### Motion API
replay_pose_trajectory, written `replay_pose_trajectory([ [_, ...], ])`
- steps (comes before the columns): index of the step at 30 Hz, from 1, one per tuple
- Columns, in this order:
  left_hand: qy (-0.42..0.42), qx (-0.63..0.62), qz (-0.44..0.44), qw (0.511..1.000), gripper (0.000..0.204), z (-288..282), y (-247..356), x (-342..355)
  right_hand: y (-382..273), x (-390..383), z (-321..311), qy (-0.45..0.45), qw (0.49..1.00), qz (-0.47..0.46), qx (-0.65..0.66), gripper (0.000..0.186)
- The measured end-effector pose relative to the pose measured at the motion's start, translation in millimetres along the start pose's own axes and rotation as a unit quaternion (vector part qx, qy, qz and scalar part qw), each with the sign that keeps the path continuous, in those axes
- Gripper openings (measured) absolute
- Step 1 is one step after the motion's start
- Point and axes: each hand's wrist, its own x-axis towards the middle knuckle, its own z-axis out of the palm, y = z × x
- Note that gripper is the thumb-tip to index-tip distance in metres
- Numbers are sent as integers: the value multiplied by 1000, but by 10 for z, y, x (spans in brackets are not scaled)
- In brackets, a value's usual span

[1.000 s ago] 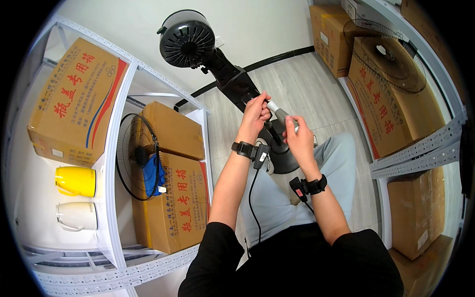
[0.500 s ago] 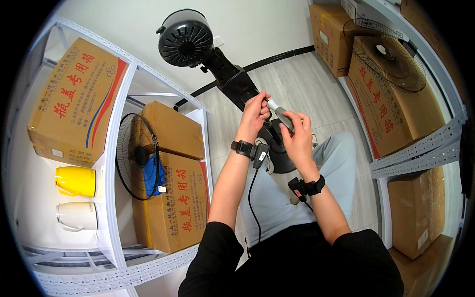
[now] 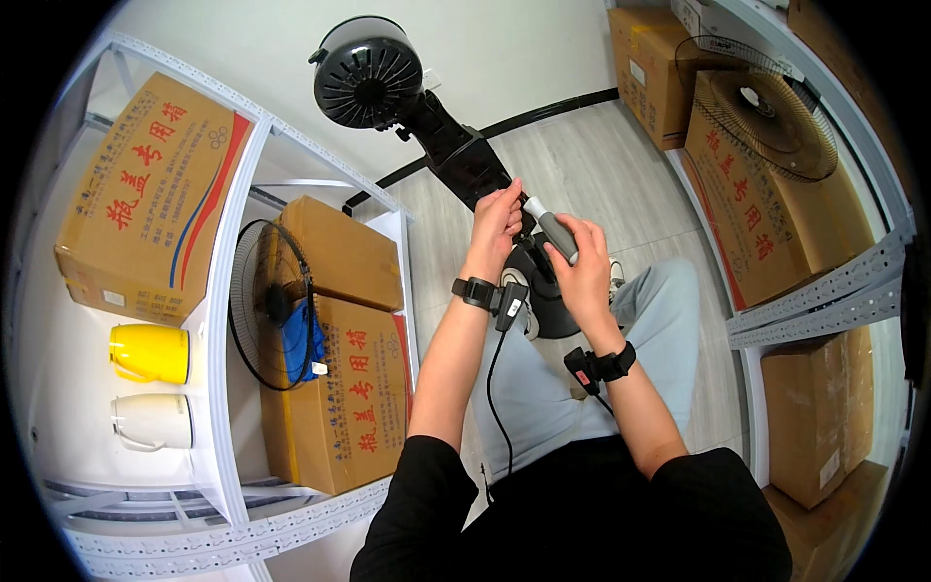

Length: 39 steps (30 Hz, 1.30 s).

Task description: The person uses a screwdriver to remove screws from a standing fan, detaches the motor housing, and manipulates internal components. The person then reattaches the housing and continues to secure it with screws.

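Note:
A black standing fan without its grille rises between my legs, with a slotted motor housing (image 3: 369, 92), a dark column (image 3: 461, 160) and a round base (image 3: 543, 315). My left hand (image 3: 499, 218) is closed on the column, beside the tip end of a grey-and-white screwdriver (image 3: 558, 235); its fingers hide what exactly they grip there. My right hand (image 3: 582, 262) is wrapped round the screwdriver's handle, which slants up-left toward the column. The screwdriver's tip is hidden.
White racks (image 3: 238, 194) hold cardboard boxes (image 3: 155, 194), yellow (image 3: 150, 354) and white (image 3: 150, 420) pitchers, and a black fan grille (image 3: 272, 257) over a blue item (image 3: 303, 349). At right, another grille (image 3: 756, 107) lies on boxes (image 3: 737, 213). Grey floor (image 3: 572, 155) surrounds the fan.
My right fingers have shifted their hold on the screwdriver handle, now curling further over it. My left hand stays at the column.

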Motion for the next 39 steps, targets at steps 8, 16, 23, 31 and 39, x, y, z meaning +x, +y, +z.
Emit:
replay_pose_trajectory([
  [8,-26,-105,-31,994,24,51,-3,-81,-141,102,-56,-81,915,306,248,46],
  [16,-41,-28,-34,998,26,-46,26,-26,80,40,33,-42,969,140,200,43],
  [23,-37,-54,-42,997,28,18,2,-61,47,92,13,-78,943,218,238,46],
  [31,-74,-115,-49,989,25,-27,10,-42,55,87,4,-82,891,278,349,45],
  [39,-20,-5,-31,999,28,-40,16,-21,65,99,25,-89,917,234,311,44],
])
